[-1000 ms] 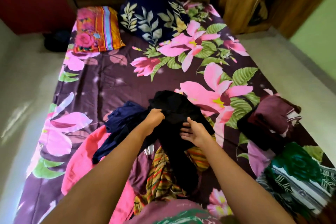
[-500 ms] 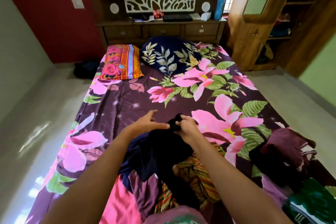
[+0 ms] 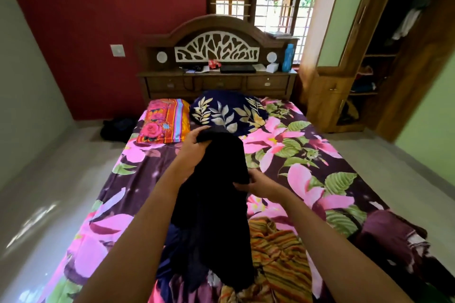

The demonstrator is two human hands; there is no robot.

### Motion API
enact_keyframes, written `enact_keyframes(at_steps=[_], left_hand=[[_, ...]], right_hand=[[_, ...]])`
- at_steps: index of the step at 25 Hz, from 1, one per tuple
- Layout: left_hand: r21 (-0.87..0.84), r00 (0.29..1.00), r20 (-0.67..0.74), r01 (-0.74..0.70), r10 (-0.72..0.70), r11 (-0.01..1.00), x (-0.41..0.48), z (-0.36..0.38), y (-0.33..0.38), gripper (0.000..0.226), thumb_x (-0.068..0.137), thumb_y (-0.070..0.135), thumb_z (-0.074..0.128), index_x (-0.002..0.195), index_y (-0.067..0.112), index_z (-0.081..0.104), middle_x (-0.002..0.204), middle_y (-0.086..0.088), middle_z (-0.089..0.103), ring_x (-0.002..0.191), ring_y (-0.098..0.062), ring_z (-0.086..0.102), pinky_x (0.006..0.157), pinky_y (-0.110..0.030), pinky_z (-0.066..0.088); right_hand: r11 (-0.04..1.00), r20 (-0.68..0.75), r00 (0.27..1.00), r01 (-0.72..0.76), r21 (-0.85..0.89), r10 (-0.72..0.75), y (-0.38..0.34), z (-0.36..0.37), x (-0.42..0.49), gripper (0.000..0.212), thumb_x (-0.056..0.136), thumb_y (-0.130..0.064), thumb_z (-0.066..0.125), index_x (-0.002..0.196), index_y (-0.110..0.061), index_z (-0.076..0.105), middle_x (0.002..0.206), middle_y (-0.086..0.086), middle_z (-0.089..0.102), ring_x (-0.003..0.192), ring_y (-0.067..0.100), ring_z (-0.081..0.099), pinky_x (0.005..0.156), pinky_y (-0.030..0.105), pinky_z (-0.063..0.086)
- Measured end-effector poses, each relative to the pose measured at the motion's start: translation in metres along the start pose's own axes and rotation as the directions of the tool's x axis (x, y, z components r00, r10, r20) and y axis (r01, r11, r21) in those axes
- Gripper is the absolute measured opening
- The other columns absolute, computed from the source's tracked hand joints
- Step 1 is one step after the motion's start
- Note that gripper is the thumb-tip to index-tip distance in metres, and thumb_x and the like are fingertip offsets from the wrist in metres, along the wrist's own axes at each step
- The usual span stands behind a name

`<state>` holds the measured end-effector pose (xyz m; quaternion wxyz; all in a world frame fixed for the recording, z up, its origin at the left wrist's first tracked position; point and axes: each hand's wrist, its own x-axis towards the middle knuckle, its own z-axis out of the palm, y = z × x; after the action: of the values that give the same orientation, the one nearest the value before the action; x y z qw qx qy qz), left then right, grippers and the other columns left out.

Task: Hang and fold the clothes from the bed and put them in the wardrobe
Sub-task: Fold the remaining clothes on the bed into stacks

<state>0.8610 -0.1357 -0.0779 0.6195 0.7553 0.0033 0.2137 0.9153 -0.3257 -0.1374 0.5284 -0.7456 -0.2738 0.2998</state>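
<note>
- Head view: my left hand (image 3: pixel 194 141) has risen and now grips the top edge of the black garment (image 3: pixel 216 192), fingers curled over it. A moment ago both hands were low on the pile.
- My right hand (image 3: pixel 256 183) pinches the garment's side edge lower down, fingers tucked under the cloth.
- The garment now hangs long above the bed (image 3: pixel 320 155), its hem reaching the striped cloth (image 3: pixel 278 248).
- I judge it picked out but not yet folded; the wardrobe (image 3: pixel 369 69) stands open, well apart on my right.
</note>
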Motion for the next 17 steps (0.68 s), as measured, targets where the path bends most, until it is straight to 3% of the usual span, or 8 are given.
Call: enact_keyframes(at_steps=[2,4,6,7,9,13,15,17], left_hand=[[0.034,0.996,-0.063,-0.066,0.068,0.997,0.016,-0.012,0.016,0.028,0.088,-0.013,0.049,0.105,0.007,0.059,0.083,0.005,0.061,0.069,0.012,0.059,0.072,-0.008,0.045],[0.154,0.979,-0.154,-0.113,0.137,0.982,0.032,-0.03,0.025,0.017,0.088,-0.004,0.056,0.09,0.011,0.062,0.078,0.002,0.059,0.066,0.012,0.057,0.072,-0.014,0.044],[0.291,0.973,-0.203,-0.046,0.108,0.956,0.044,-0.046,0.025,0.008,0.084,0.006,0.067,0.09,0.012,0.065,0.085,-0.011,0.064,0.081,-0.007,0.062,0.079,-0.027,0.044],[0.37,0.979,-0.191,0.011,0.065,0.929,0.048,-0.051,0.026,0.023,0.08,0.007,0.072,0.101,0.006,0.064,0.098,-0.017,0.065,0.094,-0.02,0.062,0.085,-0.031,0.043],[0.483,0.989,-0.147,0.054,0.02,0.874,0.047,-0.05,0.03,0.053,0.071,0.007,0.08,0.119,0.004,0.057,0.116,-0.016,0.061,0.107,-0.029,0.056,0.091,-0.033,0.042],[0.336,0.933,-0.211,-0.21,0.29,0.918,0.034,-0.019,0.052,0.039,0.071,0.023,0.081,0.104,0.014,0.062,0.103,-0.008,0.064,0.081,-0.005,0.06,0.068,-0.012,0.045],[0.135,0.975,-0.013,-0.218,0.222,0.966,0.03,-0.002,0.068,0.044,0.065,0.043,0.08,0.101,0.025,0.061,0.094,0.0,0.065,0.077,0.0,0.062,0.068,-0.013,0.048],[0.263,0.95,0.263,-0.238,0.168,0.935,0.03,0.008,0.079,0.066,0.056,0.051,0.084,0.113,0.034,0.055,0.102,0.007,0.062,0.091,-0.003,0.062,0.078,-0.019,0.051]], right_hand=[[0.996,-0.049,0.998,0.053,0.068,-0.05,-0.006,-0.001,-0.005,0.009,0.094,0.0,0.05,0.099,-0.002,0.057,0.068,-0.011,0.063,0.063,0.0,0.059,0.058,0.012,0.043],[0.995,-0.134,0.988,0.081,0.064,-0.072,-0.038,-0.013,-0.008,0.009,0.095,-0.008,0.053,0.096,-0.001,0.06,0.069,-0.004,0.062,0.06,0.005,0.059,0.058,0.016,0.044],[0.995,-0.188,0.98,0.08,0.058,-0.068,-0.075,-0.031,-0.007,0.008,0.092,-0.012,0.06,0.091,-0.006,0.064,0.071,-0.001,0.066,0.064,0.011,0.063,0.063,0.023,0.049],[0.993,-0.234,0.971,0.076,0.086,-0.054,-0.092,-0.038,-0.006,0.005,0.09,-0.011,0.062,0.088,-0.008,0.066,0.07,0.0,0.067,0.064,0.012,0.064,0.065,0.025,0.052],[0.976,-0.343,0.939,0.104,0.191,-0.033,-0.121,-0.044,-0.004,0.005,0.088,-0.007,0.064,0.085,-0.003,0.066,0.07,0.006,0.068,0.063,0.017,0.066,0.065,0.029,0.056],[0.804,-0.46,0.882,0.196,0.561,0.106,-0.155,-0.043,0.005,0.02,0.087,0.007,0.055,0.072,-0.005,0.057,0.06,0.007,0.061,0.051,0.015,0.06,0.043,0.02,0.05],[0.758,-0.5,0.854,0.229,0.611,0.146,-0.168,-0.048,0.005,0.02,0.086,0.009,0.054,0.071,-0.004,0.054,0.057,0.008,0.06,0.045,0.016,0.059,0.038,0.019,0.047],[0.744,-0.493,0.855,0.221,0.631,0.164,-0.175,-0.051,0.0,0.012,0.084,0.01,0.054,0.076,0.0,0.055,0.066,0.013,0.06,0.048,0.019,0.062,0.041,0.022,0.051]])
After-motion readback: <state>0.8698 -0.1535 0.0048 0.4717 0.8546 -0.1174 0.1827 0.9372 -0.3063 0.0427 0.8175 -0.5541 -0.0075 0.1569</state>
